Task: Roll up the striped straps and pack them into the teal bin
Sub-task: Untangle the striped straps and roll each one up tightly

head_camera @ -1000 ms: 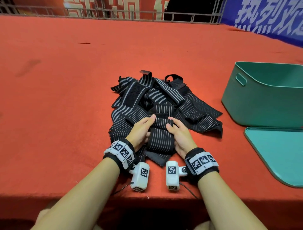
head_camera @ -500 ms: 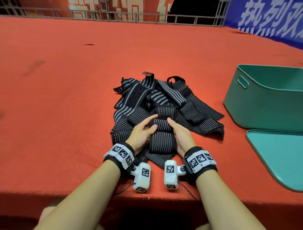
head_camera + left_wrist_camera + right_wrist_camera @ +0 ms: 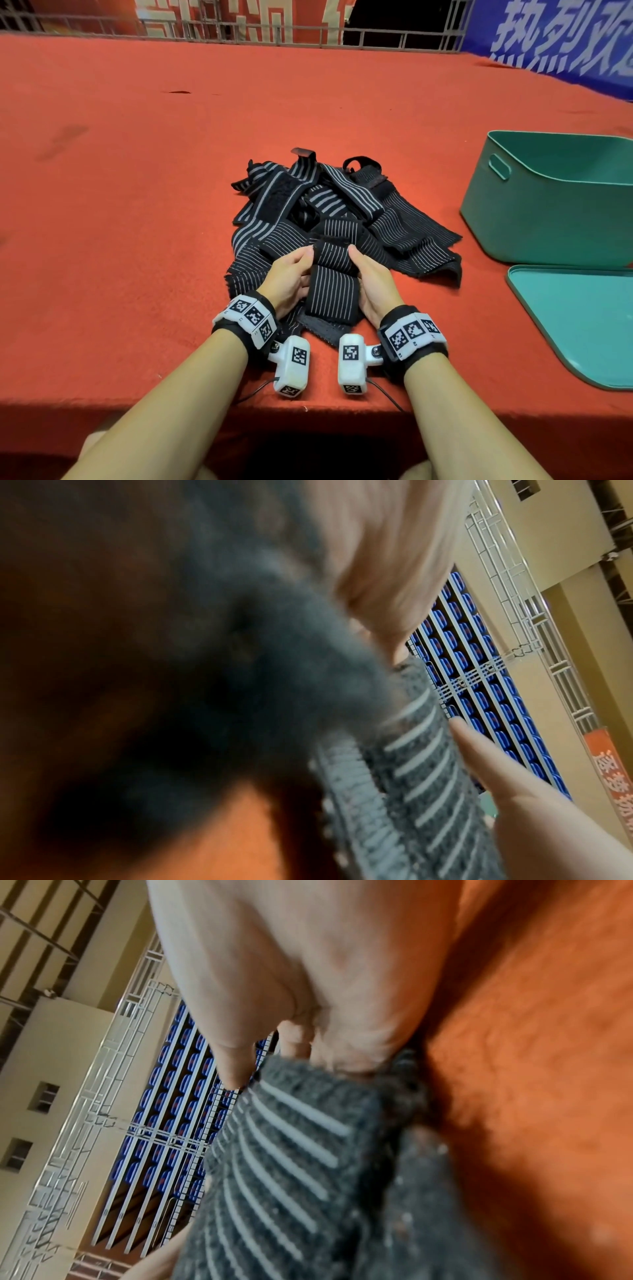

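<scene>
- Red felt-like cloth covers the worktop (image 3: 137, 205), which runs back to a metal railing (image 3: 239, 32) at 12 o'clock.
- Writing: a blue banner (image 3: 555, 37) at 1 o'clock carries large white Chinese characters, cut off by the frame edge; a red banner (image 3: 212, 17) behind the railing shows pale characters, only partly readable. The wrist views show rows of blue seats and beige walls.
- Left hand (image 3: 291, 279) and right hand (image 3: 371, 284) each have their grip closed round a side of one striped strap (image 3: 332, 287), thumbs on top near its far fold.
- That strap lies at the 6 o'clock edge of the pile of striped straps (image 3: 342, 212), mid-worktop.
- At 3 o'clock stands the teal bin (image 3: 548, 212), with a teal lid (image 3: 582, 322) flat just in front of it.
</scene>
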Tool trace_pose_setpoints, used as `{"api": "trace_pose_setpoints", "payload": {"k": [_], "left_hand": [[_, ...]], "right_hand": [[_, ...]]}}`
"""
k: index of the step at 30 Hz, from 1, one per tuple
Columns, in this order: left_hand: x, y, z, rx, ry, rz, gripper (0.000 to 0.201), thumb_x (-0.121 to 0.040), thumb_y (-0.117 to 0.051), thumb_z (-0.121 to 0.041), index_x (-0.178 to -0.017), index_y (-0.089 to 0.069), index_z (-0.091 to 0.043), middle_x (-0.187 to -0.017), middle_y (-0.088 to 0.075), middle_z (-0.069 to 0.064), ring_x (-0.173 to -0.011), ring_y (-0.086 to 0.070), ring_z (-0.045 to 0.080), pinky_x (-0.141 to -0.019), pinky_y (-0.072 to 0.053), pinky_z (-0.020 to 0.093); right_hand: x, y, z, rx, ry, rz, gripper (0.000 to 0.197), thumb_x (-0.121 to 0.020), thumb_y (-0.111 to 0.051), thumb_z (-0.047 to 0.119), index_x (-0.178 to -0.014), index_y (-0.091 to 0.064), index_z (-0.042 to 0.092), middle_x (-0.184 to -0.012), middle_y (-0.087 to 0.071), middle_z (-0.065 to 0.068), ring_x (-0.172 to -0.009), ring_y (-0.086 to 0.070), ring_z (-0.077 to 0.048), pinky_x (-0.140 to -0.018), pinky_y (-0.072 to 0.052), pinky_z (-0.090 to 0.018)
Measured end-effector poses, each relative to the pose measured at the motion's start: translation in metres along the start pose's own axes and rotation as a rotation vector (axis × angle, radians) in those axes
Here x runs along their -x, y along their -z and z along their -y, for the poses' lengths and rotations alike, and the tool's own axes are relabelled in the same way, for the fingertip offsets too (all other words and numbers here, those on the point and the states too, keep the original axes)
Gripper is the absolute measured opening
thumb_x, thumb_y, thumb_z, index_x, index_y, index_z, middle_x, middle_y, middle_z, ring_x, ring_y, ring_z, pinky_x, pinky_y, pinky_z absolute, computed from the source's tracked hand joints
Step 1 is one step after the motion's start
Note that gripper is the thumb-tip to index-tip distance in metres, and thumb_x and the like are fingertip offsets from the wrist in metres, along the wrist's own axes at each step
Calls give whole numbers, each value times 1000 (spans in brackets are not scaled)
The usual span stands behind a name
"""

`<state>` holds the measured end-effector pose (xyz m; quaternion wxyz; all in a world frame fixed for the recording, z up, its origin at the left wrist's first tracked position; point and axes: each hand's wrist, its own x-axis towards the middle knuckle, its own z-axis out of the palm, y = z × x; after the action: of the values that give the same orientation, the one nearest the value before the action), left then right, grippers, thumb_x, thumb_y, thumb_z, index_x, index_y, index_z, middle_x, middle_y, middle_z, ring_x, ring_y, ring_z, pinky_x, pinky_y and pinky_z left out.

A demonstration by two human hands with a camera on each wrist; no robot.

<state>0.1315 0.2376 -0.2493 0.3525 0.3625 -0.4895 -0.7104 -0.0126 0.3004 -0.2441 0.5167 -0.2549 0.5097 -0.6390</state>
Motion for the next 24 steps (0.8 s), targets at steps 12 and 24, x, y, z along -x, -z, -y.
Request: {"api": "trace_pose_setpoints", "payload": {"k": [12, 24], "left_hand": [[-1, -8, -7, -10, 58, -16, 28, -108, -46, -29, -116, -63, -9, -79, -69, 4, -60, -69, 12, -56, -62, 30], [3, -6, -4, -13, 12, -15, 25, -98, -66, -21, -122, -71, -14, -98, -74, 4, -67, -68, 9, -60, -54, 24]], "right_hand": [[1, 13, 1, -41, -26, 30, 24, -94, -64, -2, -116, -68, 7, -119, -71, -20, -102, -71, -30, -90, -59, -49], [6, 7, 3, -21, -5, 37, 21, -94, -64, 8, -112, -73, 14, -110, -75, -10, -95, -71, -22, -74, -59, -34]]}}
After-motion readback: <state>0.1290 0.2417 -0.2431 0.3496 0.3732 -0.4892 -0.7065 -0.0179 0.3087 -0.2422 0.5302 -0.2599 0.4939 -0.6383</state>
